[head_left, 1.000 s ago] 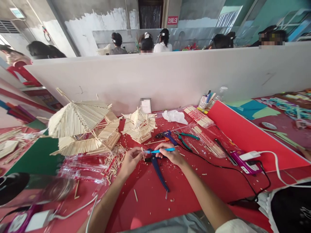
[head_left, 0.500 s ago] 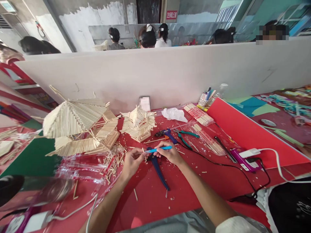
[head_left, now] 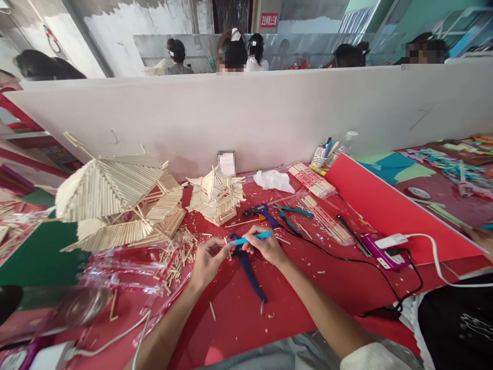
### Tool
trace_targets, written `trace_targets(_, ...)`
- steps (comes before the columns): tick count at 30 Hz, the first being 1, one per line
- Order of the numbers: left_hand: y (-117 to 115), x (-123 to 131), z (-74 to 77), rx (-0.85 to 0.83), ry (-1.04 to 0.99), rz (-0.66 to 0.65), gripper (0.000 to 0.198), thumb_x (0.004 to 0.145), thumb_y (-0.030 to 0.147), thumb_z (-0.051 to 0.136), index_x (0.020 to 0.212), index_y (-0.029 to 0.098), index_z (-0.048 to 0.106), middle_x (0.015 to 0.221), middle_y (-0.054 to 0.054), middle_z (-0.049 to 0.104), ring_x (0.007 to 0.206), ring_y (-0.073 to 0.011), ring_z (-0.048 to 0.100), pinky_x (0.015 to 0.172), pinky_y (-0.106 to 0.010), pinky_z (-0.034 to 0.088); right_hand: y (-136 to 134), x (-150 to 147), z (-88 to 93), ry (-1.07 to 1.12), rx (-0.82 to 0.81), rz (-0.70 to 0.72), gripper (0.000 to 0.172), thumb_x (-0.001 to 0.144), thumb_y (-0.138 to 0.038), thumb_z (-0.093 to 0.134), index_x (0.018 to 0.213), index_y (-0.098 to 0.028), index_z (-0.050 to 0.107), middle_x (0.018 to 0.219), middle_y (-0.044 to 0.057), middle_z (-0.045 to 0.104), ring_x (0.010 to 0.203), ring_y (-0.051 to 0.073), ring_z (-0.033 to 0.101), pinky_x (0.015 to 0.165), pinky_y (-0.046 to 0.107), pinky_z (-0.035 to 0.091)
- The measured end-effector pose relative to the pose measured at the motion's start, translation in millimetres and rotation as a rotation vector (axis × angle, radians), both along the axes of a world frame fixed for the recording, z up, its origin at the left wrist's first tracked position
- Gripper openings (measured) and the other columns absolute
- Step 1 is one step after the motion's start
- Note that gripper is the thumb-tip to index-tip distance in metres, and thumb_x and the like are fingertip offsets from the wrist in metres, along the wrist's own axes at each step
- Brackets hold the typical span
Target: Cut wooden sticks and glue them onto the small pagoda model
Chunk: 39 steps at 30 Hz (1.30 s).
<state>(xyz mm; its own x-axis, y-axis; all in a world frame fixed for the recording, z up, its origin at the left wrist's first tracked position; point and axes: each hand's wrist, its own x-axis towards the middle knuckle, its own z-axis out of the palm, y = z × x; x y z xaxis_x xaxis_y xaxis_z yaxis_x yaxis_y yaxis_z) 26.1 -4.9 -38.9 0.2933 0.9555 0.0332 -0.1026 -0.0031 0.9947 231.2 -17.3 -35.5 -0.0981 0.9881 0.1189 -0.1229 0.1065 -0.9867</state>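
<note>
In my right hand [head_left: 266, 244] is a blue pen [head_left: 252, 238], held in a writing grip with its tip pointing left. The fingers of my left hand [head_left: 211, 258] pinch a short wooden stick [head_left: 228, 247], and the pen's tip meets it or lies very close. Below both hands, dark blue cutting pliers [head_left: 248, 272] rest on the red table [head_left: 292, 308]. A small pavilion model [head_left: 217, 198] made of sticks stands just beyond my hands. The larger stick pavilion [head_left: 115, 190] is to the left.
A blue glue gun [head_left: 265, 211] and green-handled pliers [head_left: 295, 218] lie beyond my right hand. Packs of sticks [head_left: 311, 180], a pen cup [head_left: 321, 156] and a purple power strip [head_left: 385, 252] are to the right. Cut sticks [head_left: 179, 262] litter the left. A white partition [head_left: 239, 113] borders the back.
The view has shifted slightly, so the things on the table appear a little farther left. Both hands keep their grips on the pen and the stick.
</note>
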Motion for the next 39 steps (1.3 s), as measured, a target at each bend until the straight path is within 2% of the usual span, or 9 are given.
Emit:
trace_targets(7,8.4,-5.0,12.8,-0.029,0.07,-0.131,0.04,0.081,0.052,0.08,0.095,0.016,0.07,0.092,-0.011,0.081,0.084,-0.0247,0.076,0.08,-0.035,0.059,1.5,17.5,14.0,-0.125,0.109,-0.003,0.034,0.094,-0.054,0.066,0.085,-0.021,0.067,0.067,0.0,0.07,0.06,0.015,0.066,0.059,0.027,0.053)
trace_targets(12,12.7,-16.3,16.1,-0.058,0.088,-0.13,0.062,0.081,0.055,0.08,0.126,0.018,0.057,0.085,-0.008,0.08,0.079,-0.0229,0.076,0.077,-0.034,0.059,-3.7,53.3,22.4,-0.588,0.409,-0.026,0.018,0.1,-0.033,0.061,0.105,-0.024,0.076,0.104,0.007,0.074,0.098,0.021,0.071,0.091,0.038,0.056)
trace_targets(17,18.7,-25.6,19.4,-0.033,0.156,-0.114,0.06,0.079,0.059,0.079,0.118,0.017,0.062,0.085,-0.007,0.078,0.075,-0.0216,0.074,0.073,-0.033,0.059,0.2,67.1,9.8,-0.891,0.46,0.046,0.035,0.099,-0.015,0.053,0.123,-0.027,0.075,0.12,0.009,0.072,0.11,0.022,0.069,0.1,0.039,0.055)
trace_targets(20,20.7,-27.5,20.2,0.001,0.178,-0.078,0.059,0.077,0.062,0.079,0.114,0.017,0.066,0.085,-0.006,0.076,0.072,-0.0203,0.072,0.069,-0.032,0.06,0.1,66.1,7.5,-1.059,0.433,0.116,0.051,0.096,-0.007,0.049,0.139,-0.028,0.066,0.138,0.008,0.067,0.128,0.024,0.061,0.112,0.046,0.047)
trace_targets(24,20.0,-27.7,21.3,-0.043,0.169,-0.082,0.061,0.074,0.059,0.082,0.116,0.018,0.065,0.094,-0.005,0.073,0.072,-0.0208,0.074,0.066,-0.034,0.064,-12.3,59.5,25.5,-1.216,0.317,0.128,0.058,0.096,-0.021,0.059,0.152,-0.032,0.053,0.162,0.007,0.045,0.148,0.032,0.042,0.122,0.058,0.032)
trace_targets(27,18.6,-27.5,23.0,-0.073,0.157,-0.089,0.063,0.075,0.056,0.083,0.121,0.019,0.062,0.1,-0.005,0.071,0.07,-0.0205,0.075,0.064,-0.034,0.065,-29.6,41.3,39.1,-1.22,0.291,0.105,0.054,0.097,-0.044,0.063,0.148,-0.028,0.057,0.15,0.012,0.056,0.137,0.033,0.051,0.118,0.055,0.037)
trace_targets(31,18.0,-28.5,24.3,-0.048,0.135,-0.095,0.059,0.079,0.054,0.08,0.122,0.019,0.062,0.099,-0.005,0.071,0.07,-0.0198,0.075,0.067,-0.034,0.066,-54.3,3.2,30.1,-1.365,0.248,0.08,0.09,0.081,-0.067,0.075,0.151,-0.016,0.052,0.14,0.022,0.061,0.129,0.042,0.054,0.114,0.059,0.038)
trace_targets(35,18.2,-32.0,23.4,-0.023,0.124,-0.122,0.06,0.078,0.049,0.082,0.126,0.02,0.062,0.107,-0.007,0.07,0.075,-0.0206,0.076,0.07,-0.034,0.066,-65.7,-19.8,10.1,-1.529,0.164,0.012,0.099,0.082,-0.06,0.078,0.157,-0.006,0.042,0.151,0.034,0.048,0.138,0.05,0.045,0.112,0.062,0.036)
trace_targets(39,19.2,-35.0,22.6,-0.015,0.118,-0.143,0.06,0.078,0.05,0.082,0.127,0.019,0.063,0.104,-0.005,0.067,0.076,-0.021,0.076,0.072,-0.035,0.066,-62.3,-17.1,11.7,-1.593,0.135,-0.006,0.072,0.096,-0.039,0.06,0.155,-0.001,0.043,0.14,0.033,0.058,0.129,0.046,0.054,0.113,0.062,0.033)
